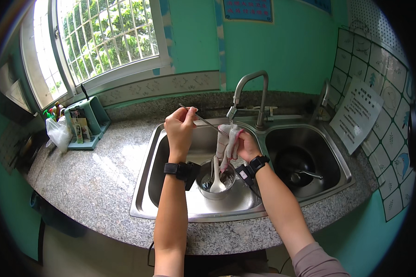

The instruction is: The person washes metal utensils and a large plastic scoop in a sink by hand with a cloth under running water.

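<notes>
My left hand [181, 128] grips one end of a thin metal utensil [208, 123] that slants down to the right. Its far end meets a white cloth with pink edging [228, 143], which my right hand [248, 147] holds bunched beneath the metal faucet [247, 80]. Whether the utensil's tip is a spoon bowl or something else is hidden in the cloth. Below the cloth, a round metal pot [215, 196] stands in the left basin of the sink [194, 207]. Liquid, a white spoon [217, 187] and darker utensils are in the pot.
In the right basin [336, 169] lies a dark round pan [286, 162] with a metal ladle-like utensil [312, 173]. A second faucet [324, 95] rises behind it. On the granite counter [121, 180] at left stand a teal knife holder [96, 112] and a white plastic bag [59, 133].
</notes>
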A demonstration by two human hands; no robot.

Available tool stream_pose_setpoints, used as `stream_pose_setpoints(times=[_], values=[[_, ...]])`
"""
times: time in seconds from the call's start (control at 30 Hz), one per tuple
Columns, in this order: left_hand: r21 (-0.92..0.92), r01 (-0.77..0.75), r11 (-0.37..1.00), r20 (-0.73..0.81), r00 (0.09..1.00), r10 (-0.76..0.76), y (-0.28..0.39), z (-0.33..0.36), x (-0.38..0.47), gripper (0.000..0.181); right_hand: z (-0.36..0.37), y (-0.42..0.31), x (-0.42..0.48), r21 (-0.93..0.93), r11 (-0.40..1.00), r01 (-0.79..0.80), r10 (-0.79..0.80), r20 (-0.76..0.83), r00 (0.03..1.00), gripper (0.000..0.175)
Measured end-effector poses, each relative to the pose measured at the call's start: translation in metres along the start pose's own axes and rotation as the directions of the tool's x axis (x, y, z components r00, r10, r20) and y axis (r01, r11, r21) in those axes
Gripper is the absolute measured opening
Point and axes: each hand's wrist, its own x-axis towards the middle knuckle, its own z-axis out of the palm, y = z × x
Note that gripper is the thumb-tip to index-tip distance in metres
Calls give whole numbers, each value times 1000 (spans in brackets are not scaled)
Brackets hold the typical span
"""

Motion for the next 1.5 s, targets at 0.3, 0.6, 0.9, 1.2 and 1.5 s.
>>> stream_pose_setpoints(times=[0.3,0.6,0.9,1.2,1.5], values=[[197,-79,977,141,989,52,-4,26,-12,19,23,-8,-11,-326,945,4,81,249,965,23],[287,-125,950,109,989,98,-38,31,-15,38,4,7,-2,-525,851,11,74,139,988,18],[598,-74,798,523,791,-318,-62,27,-34,16,3,5,-3,-565,822,-77,89,-5,996,17],[718,-49,694,330,902,-278,-86,34,-45,16,15,3,-5,-403,915,-19,85,147,985,18],[461,46,886,514,800,-310,-79,32,-43,15,20,-6,-10,-269,963,-30,66,129,989,24]])
